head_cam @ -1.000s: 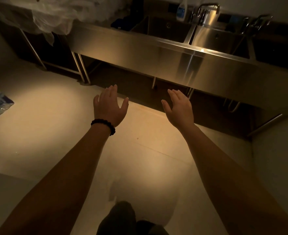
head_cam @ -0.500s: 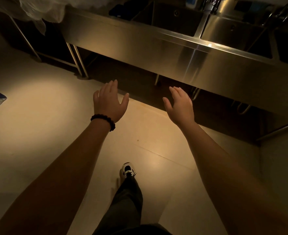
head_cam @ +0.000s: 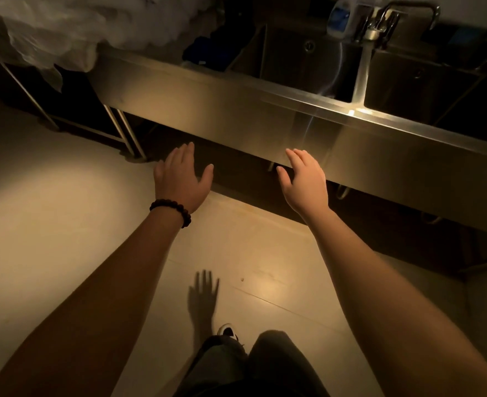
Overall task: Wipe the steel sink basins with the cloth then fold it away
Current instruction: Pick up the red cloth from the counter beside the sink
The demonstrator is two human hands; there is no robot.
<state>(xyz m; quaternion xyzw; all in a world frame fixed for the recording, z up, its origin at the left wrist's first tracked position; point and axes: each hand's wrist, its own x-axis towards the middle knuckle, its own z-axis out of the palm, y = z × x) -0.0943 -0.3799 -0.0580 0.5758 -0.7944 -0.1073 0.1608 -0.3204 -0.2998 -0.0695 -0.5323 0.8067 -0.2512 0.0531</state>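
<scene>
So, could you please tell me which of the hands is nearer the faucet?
Right. The right hand is out in front of the sink's steel front, below the faucet. The left hand is further left, past the basins.

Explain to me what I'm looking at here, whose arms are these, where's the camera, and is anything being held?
This is no machine: a person wears a wide-angle camera on the head, looking forward and down, so the two bare arms are their own. The left hand, with a dark beaded bracelet on its wrist, and the right hand are both stretched out with straight fingers, holding nothing. Ahead stands a long stainless steel sink unit with deep basins, a steel tap and a plastic bottle with a blue label at the back. Crumpled clear plastic sheeting lies to its left. Below are the pale floor and the person's dark trousers and one shoe. I cannot pick out a cloth for certain.
</scene>
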